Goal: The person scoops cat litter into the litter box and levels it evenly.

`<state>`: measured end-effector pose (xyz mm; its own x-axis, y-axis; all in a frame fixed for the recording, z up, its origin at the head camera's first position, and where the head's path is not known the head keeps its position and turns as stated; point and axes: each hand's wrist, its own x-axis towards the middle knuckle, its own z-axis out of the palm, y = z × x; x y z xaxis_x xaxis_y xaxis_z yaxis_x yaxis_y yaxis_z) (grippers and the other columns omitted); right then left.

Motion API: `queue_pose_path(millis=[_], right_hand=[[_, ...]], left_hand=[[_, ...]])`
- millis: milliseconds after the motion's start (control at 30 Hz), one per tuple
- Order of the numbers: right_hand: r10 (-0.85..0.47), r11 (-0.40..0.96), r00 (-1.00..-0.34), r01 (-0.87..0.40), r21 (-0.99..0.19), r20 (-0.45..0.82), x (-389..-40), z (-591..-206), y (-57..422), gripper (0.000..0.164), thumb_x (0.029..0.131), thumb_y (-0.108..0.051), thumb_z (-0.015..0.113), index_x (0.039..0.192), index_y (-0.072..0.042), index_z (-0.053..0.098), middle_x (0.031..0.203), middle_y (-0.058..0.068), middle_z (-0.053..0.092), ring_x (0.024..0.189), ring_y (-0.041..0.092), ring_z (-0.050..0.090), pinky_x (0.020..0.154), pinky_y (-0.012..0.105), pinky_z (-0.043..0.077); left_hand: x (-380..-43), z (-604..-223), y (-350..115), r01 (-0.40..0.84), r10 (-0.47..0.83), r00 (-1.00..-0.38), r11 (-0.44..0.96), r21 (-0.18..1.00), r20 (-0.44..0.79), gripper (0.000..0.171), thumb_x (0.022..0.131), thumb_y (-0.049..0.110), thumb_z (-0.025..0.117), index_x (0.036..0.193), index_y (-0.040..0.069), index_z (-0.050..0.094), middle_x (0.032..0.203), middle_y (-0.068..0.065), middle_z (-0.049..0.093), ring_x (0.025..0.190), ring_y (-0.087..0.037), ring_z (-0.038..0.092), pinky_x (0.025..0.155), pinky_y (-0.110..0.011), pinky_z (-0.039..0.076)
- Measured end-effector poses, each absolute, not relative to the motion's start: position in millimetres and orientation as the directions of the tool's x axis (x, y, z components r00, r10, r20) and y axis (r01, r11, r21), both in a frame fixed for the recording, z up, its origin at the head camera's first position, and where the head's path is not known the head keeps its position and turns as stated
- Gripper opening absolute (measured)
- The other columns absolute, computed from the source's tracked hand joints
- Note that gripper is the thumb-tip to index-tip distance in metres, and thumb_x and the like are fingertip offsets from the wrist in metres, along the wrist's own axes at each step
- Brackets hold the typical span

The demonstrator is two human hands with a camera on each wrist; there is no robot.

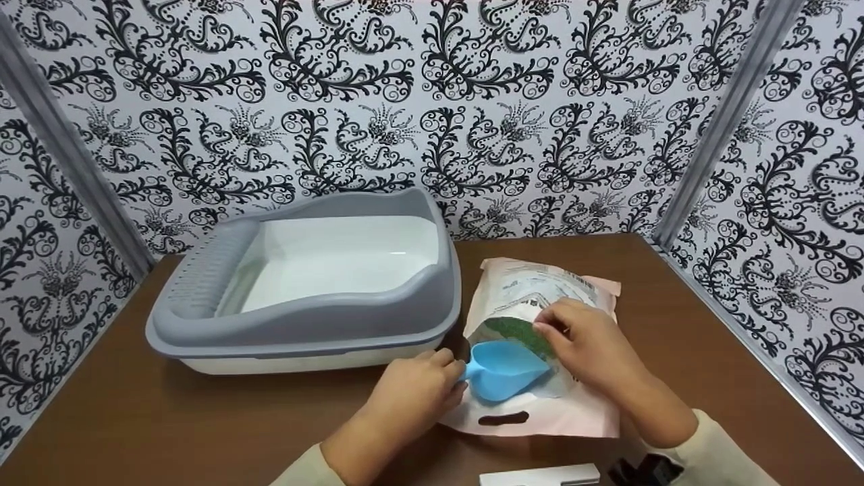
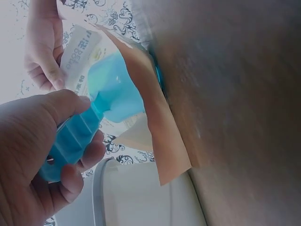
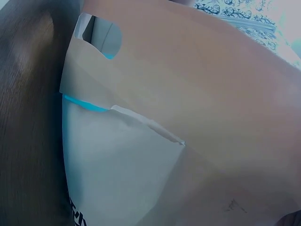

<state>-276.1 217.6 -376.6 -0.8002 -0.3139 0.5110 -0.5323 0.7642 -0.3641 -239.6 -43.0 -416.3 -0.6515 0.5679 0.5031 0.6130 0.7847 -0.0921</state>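
Observation:
My left hand (image 1: 422, 385) grips the ridged handle of a light-blue scoop (image 1: 503, 370), fingers curled round it. The scoop's bowl faces up over a pale pink and white bag (image 1: 574, 415) that lies on the table with its handle slot toward me. In the left wrist view, the bag's pink edge (image 2: 155, 122) covers part of the scoop bowl (image 2: 113, 87). My right hand (image 1: 594, 344) pinches the bag's printed side with thumb and forefinger, just beyond the scoop tip, beside a green patch (image 1: 520, 334). The right wrist view shows mostly the bag's pink face (image 3: 202, 84).
A grey-rimmed litter box (image 1: 317, 327) with a white inside stands left of the bag on the brown table (image 1: 236, 418). A flat white object (image 1: 540, 475) lies at the front edge. Patterned wall panels (image 1: 432, 101) enclose the back and sides.

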Motion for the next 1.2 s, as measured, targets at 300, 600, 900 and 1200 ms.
queue_pose_path(millis=[300,600,900,1200], right_hand=[[-0.308,0.778,-0.813,-0.514,-0.361,0.494,-276.3,-375.9,216.8,0.007,0.084,-0.015,0.072,0.084,-0.021,0.068,0.08,-0.012,0.061,0.071,0.004,0.054,0.064,0.023,0.048],[-0.304,0.768,-0.787,-0.536,-0.35,0.537,-276.5,-376.2,213.5,0.008,0.084,-0.017,0.073,0.082,-0.022,0.067,0.079,-0.013,0.059,0.07,0.004,0.052,0.063,0.023,0.046],[-0.299,0.766,-0.801,-0.526,-0.37,0.519,-276.4,-375.7,214.6,0.007,0.084,-0.016,0.072,0.083,-0.022,0.068,0.079,-0.013,0.06,0.071,0.004,0.053,0.064,0.023,0.047],[-0.3,0.763,-0.794,-0.533,-0.367,0.529,-278.1,-372.7,214.2,0.005,0.084,-0.016,0.072,0.084,-0.019,0.069,0.081,-0.011,0.062,0.073,0.004,0.055,0.066,0.024,0.049]], left_hand=[[-240.1,-418.0,-31.6,0.538,0.496,-0.566,0.827,-0.161,0.658,0.014,0.077,0.029,0.072,0.074,0.017,0.064,0.067,0.004,0.053,0.061,-0.013,0.054,0.04,-0.026,0.043],[-243.2,-411.8,-11.1,0.449,0.437,-0.579,0.876,-0.179,0.688,0.014,0.076,0.023,0.071,0.07,0.015,0.063,0.069,0.002,0.056,0.063,-0.012,0.053,0.042,-0.026,0.046],[-245.2,-407.0,9.5,0.422,0.451,-0.723,0.888,-0.182,0.523,0.005,0.079,0.017,0.07,0.081,0.016,0.066,0.081,0.002,0.057,0.075,-0.014,0.054,0.049,-0.027,0.048],[-251.0,-406.9,25.5,0.402,0.443,-0.74,0.895,-0.195,0.506,0.01,0.084,0.014,0.064,0.092,0.014,0.071,0.083,0.0,0.058,0.078,-0.014,0.057,0.052,-0.028,0.05]])
